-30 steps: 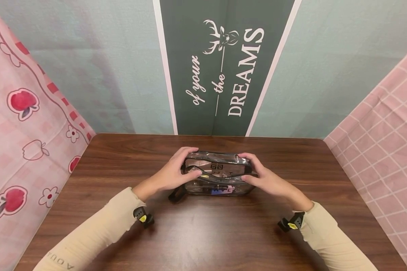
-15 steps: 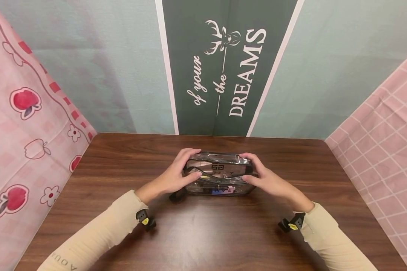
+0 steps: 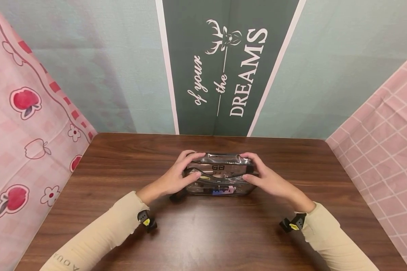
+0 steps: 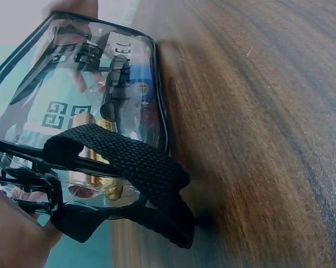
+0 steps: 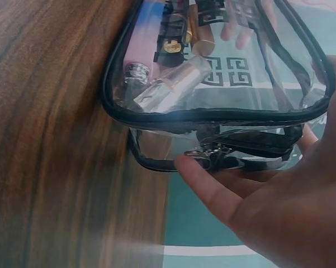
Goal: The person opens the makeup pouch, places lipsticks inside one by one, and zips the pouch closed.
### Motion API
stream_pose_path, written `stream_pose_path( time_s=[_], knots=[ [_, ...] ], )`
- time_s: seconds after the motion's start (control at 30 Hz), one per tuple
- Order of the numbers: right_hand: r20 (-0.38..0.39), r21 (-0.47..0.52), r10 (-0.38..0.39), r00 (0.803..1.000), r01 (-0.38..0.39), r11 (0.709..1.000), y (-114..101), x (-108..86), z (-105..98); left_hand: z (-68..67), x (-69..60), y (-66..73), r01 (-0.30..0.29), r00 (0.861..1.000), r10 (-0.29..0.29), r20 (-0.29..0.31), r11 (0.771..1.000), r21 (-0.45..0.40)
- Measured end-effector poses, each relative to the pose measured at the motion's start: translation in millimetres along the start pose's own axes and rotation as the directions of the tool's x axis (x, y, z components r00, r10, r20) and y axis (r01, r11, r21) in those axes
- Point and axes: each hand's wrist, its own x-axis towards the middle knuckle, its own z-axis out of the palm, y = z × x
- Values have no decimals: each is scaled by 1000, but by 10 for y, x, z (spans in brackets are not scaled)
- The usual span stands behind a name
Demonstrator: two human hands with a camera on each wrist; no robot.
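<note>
A clear toiletry bag [image 3: 224, 160] with black piping and black printed lettering stands on the table. My left hand [image 3: 176, 176] holds its left end, thumb on the near upper edge and fingers over the far edge. At the other end my right hand [image 3: 267, 179] grips in the same way; the right wrist view has one finger beside the metal zipper pull [image 5: 204, 153]. Through the plastic show a pink-and-blue tube [image 5: 144, 39], a clear-and-silver tube [image 5: 176, 84] and a gold tube [image 4: 113, 187]. A black webbing strap [image 4: 128, 153] hangs from the bag's left end.
The brown wooden table [image 3: 203, 233] extends on all sides of the bag. Behind it hangs a green curtain [image 3: 122, 67] with lettering; pink patterned cloths flank the left [image 3: 23, 124] and right sides. A small black camera [image 3: 147, 221] is strapped at each wrist.
My left fingers have slid slightly to the right over the bag's far edge. The right hand keeps its hold, and the bag has barely moved.
</note>
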Motion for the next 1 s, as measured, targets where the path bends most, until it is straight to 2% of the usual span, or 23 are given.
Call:
stream_pose_path(
  time_s=[0.3,0.63,0.73,0.87,0.93,1.0],
  knots=[
    [-47,13,-50,998,50,999,-27,12,-5,23,-27,-26,-25,1000,25,-19,1000,-1],
    [-108,-89,19,994,-28,996,-24,-21,-92,54,-33,-6,-15,999,13,-51,999,-31],
    [-158,-102,71,985,-88,991,-37,-18,-119,61,-33,-10,-21,998,19,-57,999,-35],
    [-242,-146,125,962,-164,976,-39,-6,-161,68,-35,-22,-28,998,27,-60,999,-22],
    [-257,-171,139,957,-186,968,-26,-3,-185,71,-38,-27,-31,998,30,-60,999,-17],
    [-232,-206,153,961,-202,957,-14,-1,-206,72,-41,-26,-35,998,34,-62,999,-15]
  ],
)
